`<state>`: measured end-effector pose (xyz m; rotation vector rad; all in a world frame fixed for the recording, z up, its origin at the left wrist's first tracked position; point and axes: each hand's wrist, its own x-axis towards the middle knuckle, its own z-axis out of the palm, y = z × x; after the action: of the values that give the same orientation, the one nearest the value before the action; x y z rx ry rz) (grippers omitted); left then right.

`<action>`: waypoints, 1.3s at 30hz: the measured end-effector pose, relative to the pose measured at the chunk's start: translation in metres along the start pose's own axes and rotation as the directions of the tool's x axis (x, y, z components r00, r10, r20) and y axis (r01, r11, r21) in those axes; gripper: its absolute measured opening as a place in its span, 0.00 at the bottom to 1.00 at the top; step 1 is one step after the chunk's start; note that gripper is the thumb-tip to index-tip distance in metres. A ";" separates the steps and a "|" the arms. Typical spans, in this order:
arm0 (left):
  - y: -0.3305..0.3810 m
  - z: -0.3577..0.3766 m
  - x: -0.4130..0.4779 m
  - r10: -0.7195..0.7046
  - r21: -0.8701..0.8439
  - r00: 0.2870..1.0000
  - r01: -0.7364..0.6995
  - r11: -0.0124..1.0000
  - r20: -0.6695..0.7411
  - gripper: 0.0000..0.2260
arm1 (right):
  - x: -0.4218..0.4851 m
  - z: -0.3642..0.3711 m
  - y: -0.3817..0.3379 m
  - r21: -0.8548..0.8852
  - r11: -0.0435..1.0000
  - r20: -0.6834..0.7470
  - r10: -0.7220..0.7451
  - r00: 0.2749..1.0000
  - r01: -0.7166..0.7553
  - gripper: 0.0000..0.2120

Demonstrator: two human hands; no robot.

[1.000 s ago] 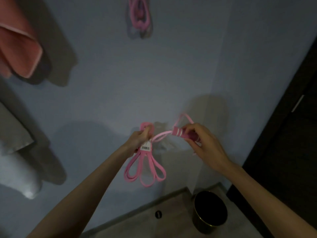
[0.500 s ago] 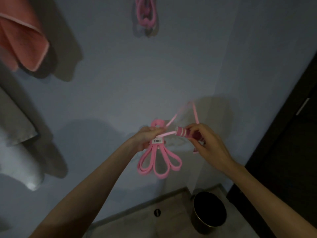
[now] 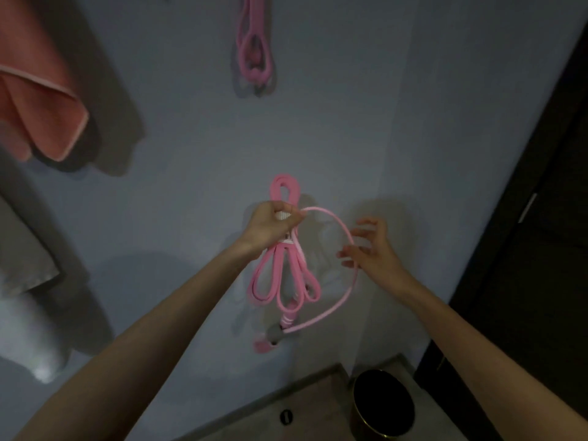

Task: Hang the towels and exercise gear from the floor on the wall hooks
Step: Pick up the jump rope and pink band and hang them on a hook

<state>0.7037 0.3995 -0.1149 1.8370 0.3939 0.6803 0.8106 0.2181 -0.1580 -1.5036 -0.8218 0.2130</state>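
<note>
A coiled pink jump rope (image 3: 280, 275) hangs in front of the pale wall, gripped around its banded middle by my left hand (image 3: 273, 226). Its loops stick up above the fist and droop below it. One loose strand arcs right and down to the pink handles (image 3: 288, 316) dangling beneath. My right hand (image 3: 370, 246) is beside that strand with fingers spread, the strand passing across them; no grip is visible. Another pink band or rope (image 3: 254, 49) hangs high on the wall. A pink towel (image 3: 38, 103) hangs at the upper left.
A grey towel (image 3: 22, 256) and a white one (image 3: 35, 342) hang at the left edge. A dark round bin (image 3: 381, 405) stands on the floor in the corner. A dark door (image 3: 534, 249) fills the right side. A small floor drain (image 3: 285, 416) lies below.
My right hand let go of the pink handle, which dropped and now dangles below the coil. My left hand raised the coiled rope higher toward the wall.
</note>
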 end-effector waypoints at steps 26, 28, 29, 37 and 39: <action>0.182 -0.032 0.152 0.480 0.237 0.874 -0.452 0.860 -0.075 0.16 | 0.222 -0.052 -0.222 -0.316 0.821 -0.095 -0.526 0.845 0.475 0.06; 0.198 -0.029 0.172 0.506 0.272 0.857 -0.465 0.842 -0.102 0.17 | 0.247 -0.062 -0.230 -0.287 0.820 -0.113 -0.542 0.833 0.495 0.07; 0.207 -0.028 0.183 0.528 0.293 0.841 -0.479 0.828 -0.115 0.17 | 0.260 -0.067 -0.235 -0.276 0.813 -0.115 -0.558 0.822 0.513 0.07; 0.284 -0.015 0.257 0.690 0.528 0.707 -0.529 0.664 -0.159 0.09 | 0.354 -0.090 -0.293 -0.199 0.709 -0.025 -0.694 0.720 0.677 0.07; 0.299 -0.014 0.273 0.700 0.524 0.676 -0.519 0.675 -0.232 0.08 | 0.375 -0.094 -0.306 -0.178 0.680 -0.015 -0.725 0.689 0.712 0.05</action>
<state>0.8921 0.4567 0.2385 2.2541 0.1648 1.6038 1.0272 0.3367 0.2688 -1.2067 -1.3262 -0.5242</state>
